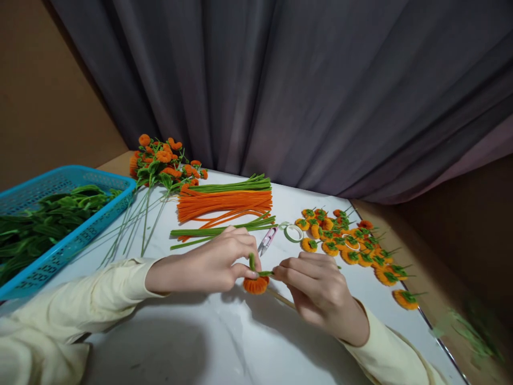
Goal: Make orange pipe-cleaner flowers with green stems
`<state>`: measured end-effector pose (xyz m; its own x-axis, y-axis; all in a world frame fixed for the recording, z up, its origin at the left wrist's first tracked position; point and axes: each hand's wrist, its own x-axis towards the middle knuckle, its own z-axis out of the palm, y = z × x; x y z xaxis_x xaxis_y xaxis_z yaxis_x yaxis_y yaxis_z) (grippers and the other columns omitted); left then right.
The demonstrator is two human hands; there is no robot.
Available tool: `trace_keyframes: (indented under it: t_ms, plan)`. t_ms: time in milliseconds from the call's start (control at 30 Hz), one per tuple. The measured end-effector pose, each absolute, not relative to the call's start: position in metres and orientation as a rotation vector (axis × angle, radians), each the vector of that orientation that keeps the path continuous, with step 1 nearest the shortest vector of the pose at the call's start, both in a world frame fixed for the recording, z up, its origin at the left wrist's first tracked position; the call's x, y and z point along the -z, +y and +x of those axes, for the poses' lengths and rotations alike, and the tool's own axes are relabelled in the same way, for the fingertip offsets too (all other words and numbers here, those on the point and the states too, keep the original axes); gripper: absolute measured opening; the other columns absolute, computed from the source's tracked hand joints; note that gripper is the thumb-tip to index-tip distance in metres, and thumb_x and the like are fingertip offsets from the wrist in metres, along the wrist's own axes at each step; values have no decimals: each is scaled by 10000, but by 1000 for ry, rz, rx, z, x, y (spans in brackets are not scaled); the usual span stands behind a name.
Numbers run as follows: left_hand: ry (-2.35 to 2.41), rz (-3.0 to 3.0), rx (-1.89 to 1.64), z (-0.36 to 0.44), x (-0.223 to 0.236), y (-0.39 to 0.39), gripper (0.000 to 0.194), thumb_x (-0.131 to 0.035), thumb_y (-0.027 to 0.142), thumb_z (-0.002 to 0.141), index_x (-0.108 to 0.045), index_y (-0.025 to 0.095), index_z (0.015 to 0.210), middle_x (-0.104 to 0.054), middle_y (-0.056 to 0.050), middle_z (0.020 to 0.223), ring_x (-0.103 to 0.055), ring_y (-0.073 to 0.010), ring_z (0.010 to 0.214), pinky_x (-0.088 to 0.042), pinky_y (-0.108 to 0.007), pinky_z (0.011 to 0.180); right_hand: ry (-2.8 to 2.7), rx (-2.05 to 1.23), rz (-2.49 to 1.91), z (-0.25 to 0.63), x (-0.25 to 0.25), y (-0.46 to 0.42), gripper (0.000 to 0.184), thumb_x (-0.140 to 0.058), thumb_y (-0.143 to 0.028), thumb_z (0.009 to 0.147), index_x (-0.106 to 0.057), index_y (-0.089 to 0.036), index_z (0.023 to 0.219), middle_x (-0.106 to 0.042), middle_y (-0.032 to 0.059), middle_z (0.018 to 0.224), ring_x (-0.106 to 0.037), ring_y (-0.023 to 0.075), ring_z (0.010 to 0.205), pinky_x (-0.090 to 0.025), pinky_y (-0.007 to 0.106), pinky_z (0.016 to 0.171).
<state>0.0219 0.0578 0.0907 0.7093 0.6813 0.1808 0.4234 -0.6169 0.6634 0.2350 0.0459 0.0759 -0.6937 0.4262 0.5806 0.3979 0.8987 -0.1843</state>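
Note:
My left hand [218, 262] pinches a small ribbed orange pipe-cleaner pumpkin [255, 285] at its top, thumb and fingers closed over it. A green pipe cleaner [252, 261] stands up from the top, and its other part runs sideways to my right hand [320, 286]. The fingertips of that hand are closed on the green end. Below the right fingers a thin tan stick [281, 298] shows in part, its far end hidden behind the hand. Just beyond my hands lie pink-handled thread snips [267, 240] and a roll of tape [293, 232].
Bundles of orange pipe cleaners [224, 204] and green pipe cleaners [232, 184] lie at the back. A blue basket [108, 211] of green leaves stands left, beside stemmed orange flowers [162, 158]. Several finished pumpkins [350, 256] spread along the right. A grey curtain [256, 91] hangs behind.

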Motion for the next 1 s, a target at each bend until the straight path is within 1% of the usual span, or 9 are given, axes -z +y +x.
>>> trace_keyframes:
  t_ms: [133, 233, 300, 433, 567, 700, 800, 900, 1000]
  plan:
    - [856, 2550, -649, 20, -90, 52, 226, -455, -11, 757, -596, 164, 776, -583, -18, 783, -469, -163, 797, -337, -288, 743, -2427, -497, -779, 238, -87, 52, 220, -464, -173, 896, -639, -152, 765, -619, 16, 662, -499, 98, 552, -347, 233, 533]
    - [785, 2773, -693, 20, -91, 48, 271, -421, -16, 758, -618, 145, 849, -608, -56, 829, -459, -195, 835, -334, -328, 769, -2408, -1149, -943, 243, -97, 62, 248, -577, -370, 856, -652, -151, 767, -646, 24, 713, -559, 105, 614, -411, 211, 584]
    - [704, 2942, -716, 21, -91, 46, 270, -403, -8, 791, -623, 125, 873, -620, -75, 840, -469, -212, 864, -323, -361, 798, -2285, -1654, -970, 245, -99, 68, 358, -509, -443, 880, -653, -131, 778, -655, 43, 723, -567, 104, 579, -433, 216, 572]
    - [610, 3170, -788, 22, -90, 44, 280, -375, 69, 891, -623, 144, 785, -652, -72, 817, -513, -215, 872, -298, -392, 836, -1824, -2359, -804, 243, -90, 76, 382, -450, -433, 915, -646, -106, 899, -660, 46, 659, -564, 95, 480, -446, 216, 515]
    - [538, 3177, -847, 22, -91, 44, 328, -343, 73, 901, -628, 157, 763, -682, -74, 858, -558, -209, 880, -302, -375, 845, -1519, -2608, -703, 238, -78, 75, 332, -542, -379, 873, -652, -72, 931, -659, 49, 593, -556, 100, 426, -429, 205, 451]
    - [566, 3091, -785, 22, -90, 45, 344, -328, 73, 894, -631, 167, 760, -679, -72, 845, -566, -202, 869, -328, -367, 850, -1477, -2504, -853, 233, -77, 69, 296, -603, -355, 811, -667, -66, 797, -648, 46, 541, -529, 99, 382, -411, 204, 422]
    - [596, 3104, -733, 22, -87, 46, 347, -316, 63, 893, -621, 153, 752, -651, -68, 783, -550, -202, 856, -320, -380, 864, -1778, -2171, -1032, 229, -81, 58, 322, -565, -362, 816, -644, -85, 673, -637, 51, 539, -497, 96, 393, -397, 219, 442]
    - [588, 3060, -629, 23, -86, 48, 275, -372, 23, 839, -615, 134, 775, -622, -65, 779, -531, -204, 862, -296, -396, 882, -2403, -1362, -1110, 226, -81, 41, 333, -446, -241, 839, -570, -127, 552, -577, 40, 505, -454, 98, 439, -320, 231, 469]
    - [553, 2867, -490, 23, -87, 54, 254, -415, -8, 774, -613, 151, 780, -614, -50, 792, -520, -188, 861, -291, -385, 891, -2807, -457, -965, 227, -80, 30, 160, -443, -97, 702, -542, -146, 587, -522, 34, 495, -405, 117, 463, -191, 276, 470]
